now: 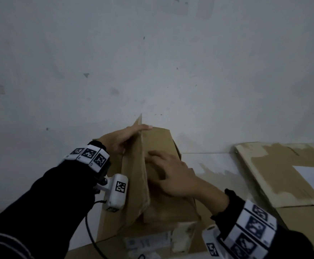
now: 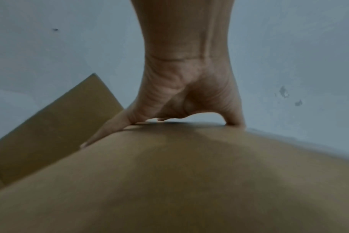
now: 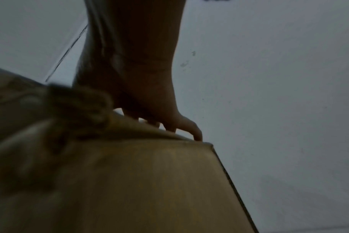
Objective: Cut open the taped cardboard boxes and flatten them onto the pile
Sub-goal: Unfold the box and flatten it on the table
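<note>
The cardboard box (image 1: 161,186) stands by the wall, left of the flattened pile (image 1: 283,174). The left hand (image 1: 122,139) grips its raised flap (image 1: 137,174); the right hand (image 1: 171,176) presses flat-fingered inside. Best push the sides evenly so it folds along its creases.

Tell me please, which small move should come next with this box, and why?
Probably press the raised flap outward and down. The left hand holds its top edge, the right hand rests flat on the box, which is not yet flat like the pile beside it.
</note>
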### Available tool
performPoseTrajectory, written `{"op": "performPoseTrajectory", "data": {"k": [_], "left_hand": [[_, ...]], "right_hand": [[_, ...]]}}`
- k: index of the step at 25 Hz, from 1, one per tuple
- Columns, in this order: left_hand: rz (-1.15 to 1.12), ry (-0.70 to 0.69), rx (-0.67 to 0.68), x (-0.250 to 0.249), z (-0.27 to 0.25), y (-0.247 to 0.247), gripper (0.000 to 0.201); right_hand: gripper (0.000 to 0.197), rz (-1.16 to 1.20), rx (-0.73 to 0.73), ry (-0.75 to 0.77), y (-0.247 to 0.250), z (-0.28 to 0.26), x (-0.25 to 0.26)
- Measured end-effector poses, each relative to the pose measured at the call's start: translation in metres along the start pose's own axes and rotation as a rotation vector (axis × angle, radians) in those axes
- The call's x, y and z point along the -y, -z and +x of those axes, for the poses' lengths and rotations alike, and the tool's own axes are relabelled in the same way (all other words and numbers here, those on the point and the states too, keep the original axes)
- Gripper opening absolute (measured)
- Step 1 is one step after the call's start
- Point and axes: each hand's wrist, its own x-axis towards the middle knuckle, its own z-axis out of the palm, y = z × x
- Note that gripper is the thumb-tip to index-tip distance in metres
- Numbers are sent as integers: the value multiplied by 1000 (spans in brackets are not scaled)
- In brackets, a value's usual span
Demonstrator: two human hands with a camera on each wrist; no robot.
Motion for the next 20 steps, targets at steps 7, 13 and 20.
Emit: {"op": "performPoseTrajectory", "data": {"k": [7,13,20], "left_hand": [[203,66,-131,-20,-1,-24,82],[213,57,-128,-17,2,-21,82],[200,56,-126,-16,-1,-24,79]], "right_hand": [[15,781,-520,-392,12,20,-66],[18,478,-490,-437,-19,22,-78],[74,470,-251,-500,-10,28,-137]]}}
